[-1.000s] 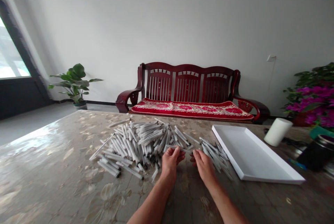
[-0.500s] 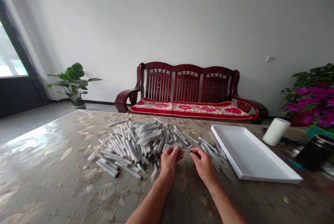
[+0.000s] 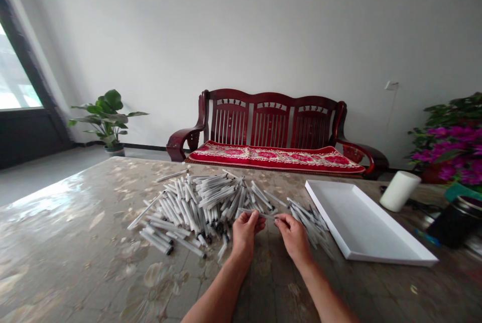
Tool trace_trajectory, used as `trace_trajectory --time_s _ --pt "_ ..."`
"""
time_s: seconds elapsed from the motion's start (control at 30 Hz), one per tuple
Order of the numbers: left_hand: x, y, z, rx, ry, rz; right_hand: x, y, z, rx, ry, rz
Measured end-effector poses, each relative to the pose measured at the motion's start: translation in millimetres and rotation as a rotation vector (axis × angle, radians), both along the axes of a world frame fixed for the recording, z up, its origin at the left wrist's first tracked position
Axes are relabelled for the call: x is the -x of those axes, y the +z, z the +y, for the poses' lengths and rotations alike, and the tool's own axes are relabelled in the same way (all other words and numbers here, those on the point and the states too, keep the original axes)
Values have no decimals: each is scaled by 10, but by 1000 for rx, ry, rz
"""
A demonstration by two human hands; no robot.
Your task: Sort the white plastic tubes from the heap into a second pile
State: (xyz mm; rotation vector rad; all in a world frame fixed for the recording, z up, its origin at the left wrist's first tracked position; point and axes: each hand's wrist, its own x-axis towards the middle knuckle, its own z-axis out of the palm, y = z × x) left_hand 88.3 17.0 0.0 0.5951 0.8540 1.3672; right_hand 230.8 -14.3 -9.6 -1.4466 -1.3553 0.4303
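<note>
A slim translucent pen [image 3: 267, 216] is held level between my two hands, above the table. My left hand [image 3: 246, 232] is closed, with thumb and fingers pinching the barrel. At the pen's right end, the fingertips of my right hand [image 3: 292, 236] are pinched together on the tip. Left of and beyond my hands lies a large heap of whitish pens [image 3: 188, 207], many with black ends. A smaller pile of similar pens [image 3: 307, 220] lies just beyond and to the right of my right hand.
A shallow white box lid [image 3: 371, 220] lies on the patterned table [image 3: 94, 262] at the right. Beyond it are a white roll [image 3: 399, 191], a dark container [image 3: 457, 220] and purple flowers [image 3: 455, 149]. A wooden bench [image 3: 269, 122] stands behind the table.
The view has shifted very slightly. Both hands keep the same hold on the pen, and the piles look unchanged.
</note>
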Motion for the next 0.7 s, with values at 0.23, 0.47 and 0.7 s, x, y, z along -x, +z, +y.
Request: trace_trajectory --time_s 0.23,0.47,0.7 --pt "32 9 10 29 27 -55 -70 9 -4 -180 -73 -174" --pt "38 -2 26 -5 38 12 -192 -56 24 -113 -132 -364" --pt "20 -1 4 -65 67 173 -108 8 -29 -100 -85 -286"
